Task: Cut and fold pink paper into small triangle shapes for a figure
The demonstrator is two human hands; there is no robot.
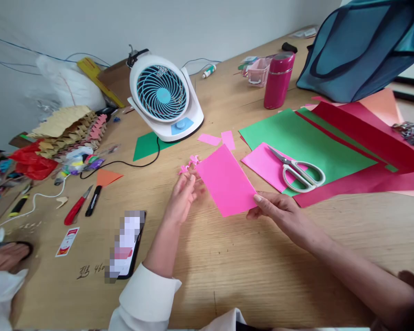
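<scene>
My right hand [276, 209] pinches the right corner of a pink sheet of paper [226, 181], thumb on top and fingers beneath. The sheet is held tilted above the table. Beside its left edge is my left hand [182, 195], with loosely bent, slightly blurred fingers and no visible grip on the paper. Small pink paper pieces [189, 164] lie just behind that hand, and two pink strips [209, 139] rest farther back. White-handled scissors [298, 172] lie across another pink sheet [262, 165] and a large green sheet [310, 138].
A white fan [162, 96] stands at the back, its black cord trailing left. At right are red paper [369, 133], a magenta flask [279, 80] and a blue bag [362, 50]. A phone [127, 248], a red-handled knife [76, 209] and another person's hand [8, 256] are at left.
</scene>
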